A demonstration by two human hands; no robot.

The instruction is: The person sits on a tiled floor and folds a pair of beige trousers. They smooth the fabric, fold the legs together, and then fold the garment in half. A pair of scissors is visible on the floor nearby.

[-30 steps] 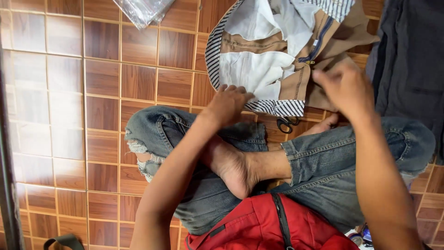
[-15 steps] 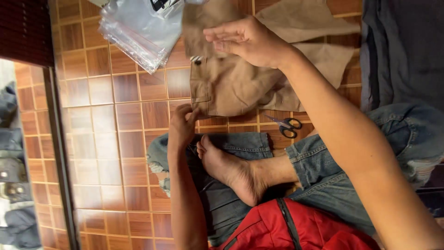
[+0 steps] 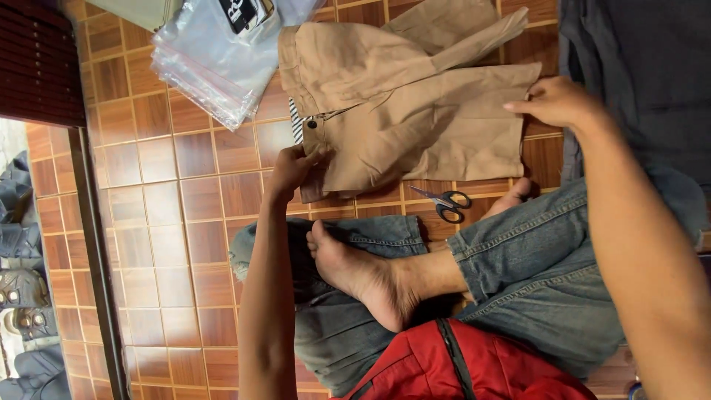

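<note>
Tan shorts [image 3: 415, 111] lie spread on the brown tiled floor [image 3: 200, 215] in front of my crossed legs in blue jeans [image 3: 533, 259]. My left hand [image 3: 292, 169] grips the waistband corner near the button, where a bit of striped lining shows. Over at the leg hem, my right hand [image 3: 559, 100] pinches the cloth's edge. Grey-handled scissors [image 3: 444, 201] rest on the tiles just below the shorts, near my bare foot [image 3: 363, 274].
A stack of clear plastic bags [image 3: 215, 59] lies left of the shorts at the top. Dark grey cloth [image 3: 637, 67] covers the floor at the right. A metal door rail [image 3: 92, 259] and several shoes [image 3: 22, 296] are at the far left.
The shorts have been turned and laid flat. My right hand slid right to the leg hem, and my left hand moved up onto the waistband.
</note>
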